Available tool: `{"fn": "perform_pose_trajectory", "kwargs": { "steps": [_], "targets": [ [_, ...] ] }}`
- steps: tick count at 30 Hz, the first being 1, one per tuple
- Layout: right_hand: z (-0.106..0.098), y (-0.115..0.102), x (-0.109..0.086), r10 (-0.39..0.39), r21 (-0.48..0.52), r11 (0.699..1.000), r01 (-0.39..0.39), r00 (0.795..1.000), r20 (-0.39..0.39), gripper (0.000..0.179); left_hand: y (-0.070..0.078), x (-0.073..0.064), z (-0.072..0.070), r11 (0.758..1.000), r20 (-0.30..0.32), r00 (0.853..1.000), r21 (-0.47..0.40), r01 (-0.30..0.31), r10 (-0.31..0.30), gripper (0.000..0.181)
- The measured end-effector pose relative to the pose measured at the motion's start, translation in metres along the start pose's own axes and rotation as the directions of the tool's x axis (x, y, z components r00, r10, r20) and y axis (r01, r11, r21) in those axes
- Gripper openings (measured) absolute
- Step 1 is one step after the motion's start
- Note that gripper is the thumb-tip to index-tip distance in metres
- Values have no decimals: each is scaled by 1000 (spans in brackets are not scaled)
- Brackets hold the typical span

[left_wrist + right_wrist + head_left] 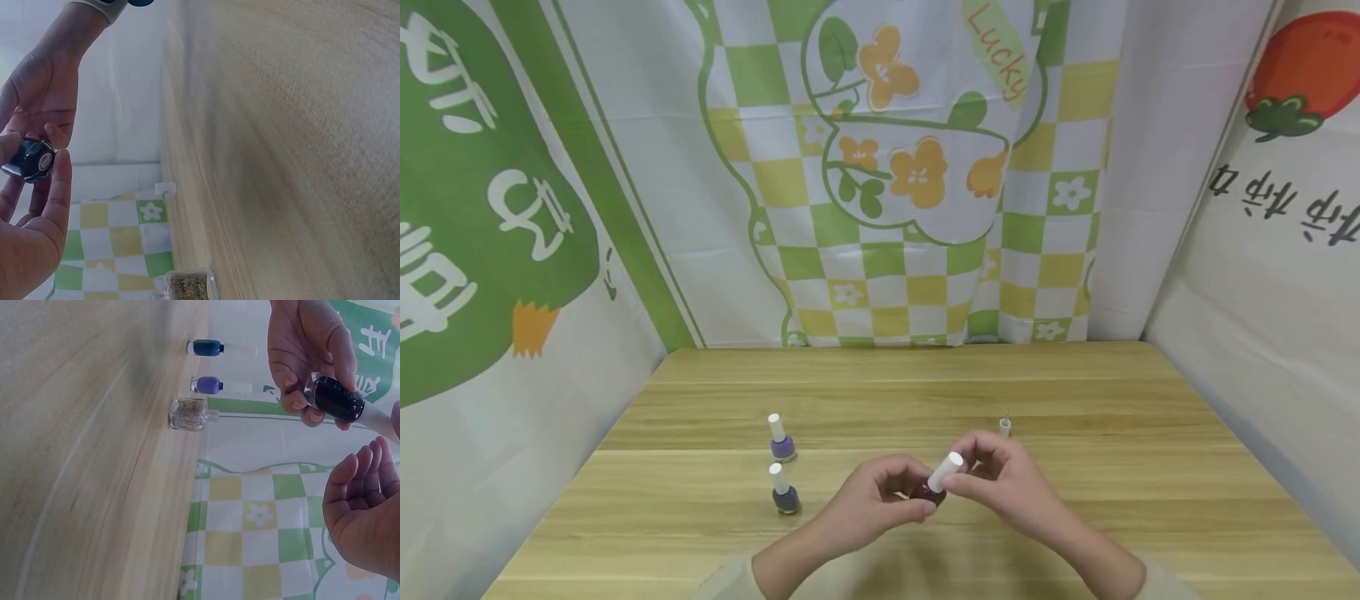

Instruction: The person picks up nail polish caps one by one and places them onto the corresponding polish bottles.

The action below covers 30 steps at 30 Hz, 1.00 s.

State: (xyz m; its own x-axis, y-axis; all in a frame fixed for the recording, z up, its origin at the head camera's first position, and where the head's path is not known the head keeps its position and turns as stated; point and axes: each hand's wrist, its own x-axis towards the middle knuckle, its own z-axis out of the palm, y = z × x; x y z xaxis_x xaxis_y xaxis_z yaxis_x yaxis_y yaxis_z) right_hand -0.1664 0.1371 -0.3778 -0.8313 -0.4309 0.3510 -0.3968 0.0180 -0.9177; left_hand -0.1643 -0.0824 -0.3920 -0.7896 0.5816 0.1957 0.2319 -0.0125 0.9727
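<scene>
My left hand (872, 505) grips a dark nail polish bottle (338, 399) by its glass body, the bottle tilted above the table. On its white cap (946, 472) my right hand (1009, 482) has thumb and fingers. The cap still sits on the bottle's neck. In the right wrist view, a clear glitter nail polish bottle (189, 415) stands on the table with its neck bare; the hands hide it in the head view. Beyond the right hand, a loose white cap (1005, 427) stands with its thin brush stem pointing up.
On the left of the wooden table (700, 400) stand a purple nail polish bottle (782, 447) and a dark blue one (786, 499), both with white caps. Printed cloth (917, 275) hangs behind the table, and further cloth walls flank both sides.
</scene>
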Motion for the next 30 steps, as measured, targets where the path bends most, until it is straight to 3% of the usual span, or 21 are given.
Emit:
{"fn": "perform_pose_trajectory", "kwargs": {
  "steps": [6,13,23,30],
  "targets": [
    [-5,-1,0,-5,-21,1000,5,1000,-4,11,1,-1,-2,1000,1,1000,-3,8,-8,24],
    [-13,-3,0,-22,-56,998,21,1000,-7,14,5,-1,-8,999,-30,999,18,-34,34,24],
    [-25,-8,-2,-9,-95,995,6,999,-35,16,19,-4,-20,996,-76,996,75,-36,42,26],
    [-35,-10,-2,-19,-126,992,11,998,-65,18,27,-7,-30,997,-102,993,46,-55,60,27]
  ]
}}
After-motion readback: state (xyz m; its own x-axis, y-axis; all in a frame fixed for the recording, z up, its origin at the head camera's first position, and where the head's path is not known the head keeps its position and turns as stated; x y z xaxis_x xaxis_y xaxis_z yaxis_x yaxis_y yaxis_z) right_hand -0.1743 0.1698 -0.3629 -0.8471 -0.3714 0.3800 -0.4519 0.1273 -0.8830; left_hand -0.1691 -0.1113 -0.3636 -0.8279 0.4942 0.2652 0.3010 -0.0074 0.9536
